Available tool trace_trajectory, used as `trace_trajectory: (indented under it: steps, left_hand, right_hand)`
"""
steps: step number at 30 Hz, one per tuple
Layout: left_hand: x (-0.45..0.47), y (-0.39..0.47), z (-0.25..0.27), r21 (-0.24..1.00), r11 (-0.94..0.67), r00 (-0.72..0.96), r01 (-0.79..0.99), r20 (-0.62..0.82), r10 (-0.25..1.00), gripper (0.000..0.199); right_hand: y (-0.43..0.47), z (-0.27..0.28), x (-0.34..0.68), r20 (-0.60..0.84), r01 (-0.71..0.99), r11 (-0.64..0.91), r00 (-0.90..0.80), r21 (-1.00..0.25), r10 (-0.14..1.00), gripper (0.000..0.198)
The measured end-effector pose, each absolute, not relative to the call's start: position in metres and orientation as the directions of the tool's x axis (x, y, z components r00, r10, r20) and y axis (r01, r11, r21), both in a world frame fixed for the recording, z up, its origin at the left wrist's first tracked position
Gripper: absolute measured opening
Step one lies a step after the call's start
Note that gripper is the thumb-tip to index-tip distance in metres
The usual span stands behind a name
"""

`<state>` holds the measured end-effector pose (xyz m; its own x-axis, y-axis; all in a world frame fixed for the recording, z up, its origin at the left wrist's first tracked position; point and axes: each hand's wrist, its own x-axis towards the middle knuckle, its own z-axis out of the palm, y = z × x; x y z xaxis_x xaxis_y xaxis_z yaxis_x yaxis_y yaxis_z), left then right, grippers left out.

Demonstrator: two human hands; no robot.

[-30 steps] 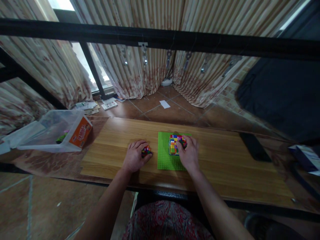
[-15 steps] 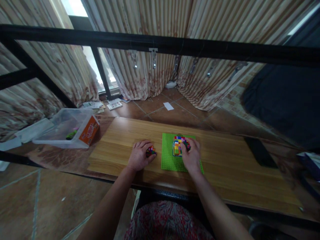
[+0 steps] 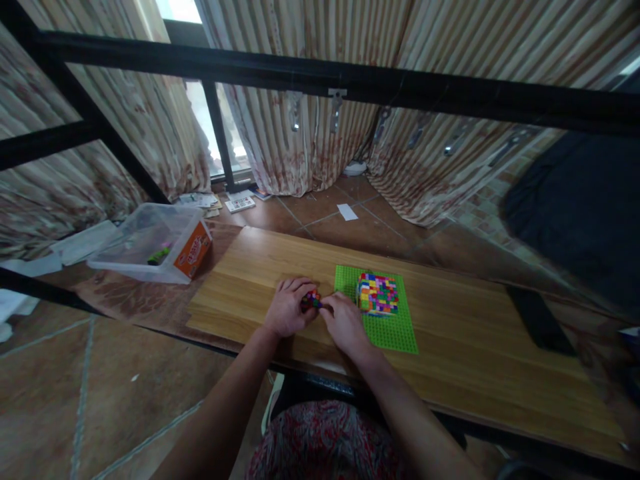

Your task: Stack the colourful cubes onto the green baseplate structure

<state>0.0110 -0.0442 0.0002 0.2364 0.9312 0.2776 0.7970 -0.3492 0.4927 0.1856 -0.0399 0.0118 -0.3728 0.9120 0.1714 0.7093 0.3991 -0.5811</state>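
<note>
My left hand (image 3: 289,308) rests on the wooden board, its fingers and thumb curled round a small cluster of coloured toy bricks (image 3: 311,299). At the right side of that cluster, the thumb and fingertips of my right hand (image 3: 345,321) are pinched together on what looks like a dark toy brick, mostly hidden by the fingers. To the right lies a green baseplate (image 3: 393,339). A block of multicoloured toy bricks (image 3: 379,293) stands on its upper part, untouched by either hand.
A clear plastic box (image 3: 145,272) with an orange label and a few green pieces stands left of the wooden board (image 3: 475,347). Towards the board's right end lies a dark flat object (image 3: 540,320). A black metal rail (image 3: 280,70) crosses in front of the curtains.
My right hand has left the brick block on the baseplate and moved left to the bricks at my left hand. The view has shifted slightly.
</note>
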Motion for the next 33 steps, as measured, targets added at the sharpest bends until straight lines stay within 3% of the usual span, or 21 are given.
trace_trajectory:
  steps: [8,15,18,25,33]
  left_hand:
    - [0.012,-0.043,0.001,0.51,-0.335,0.221,0.792,0.273,0.936,0.047]
    - [0.012,-0.043,0.003,0.518,-0.33,0.218,0.789,0.266,0.939,0.047]
    - [0.011,-0.044,0.005,0.518,-0.329,0.217,0.79,0.266,0.939,0.046]
    - [0.011,-0.043,0.004,0.512,-0.327,0.213,0.795,0.269,0.939,0.044]
    - [0.01,-0.043,0.002,0.507,-0.334,0.22,0.794,0.272,0.937,0.045]
  right_hand:
    - [-0.035,0.009,0.178,0.14,0.768,0.388,-0.371,-0.509,0.918,0.014]
    - [-0.049,0.029,0.202,0.228,0.585,0.319,-0.226,-0.746,0.947,0.014]
    - [-0.049,0.04,0.224,0.267,0.544,0.301,-0.142,-0.784,0.953,0.015]
    - [-0.029,0.043,0.263,0.378,0.685,0.354,-0.124,-0.636,0.918,0.025]
    - [-0.02,0.039,0.263,0.376,0.817,0.379,-0.218,-0.435,0.901,0.026]
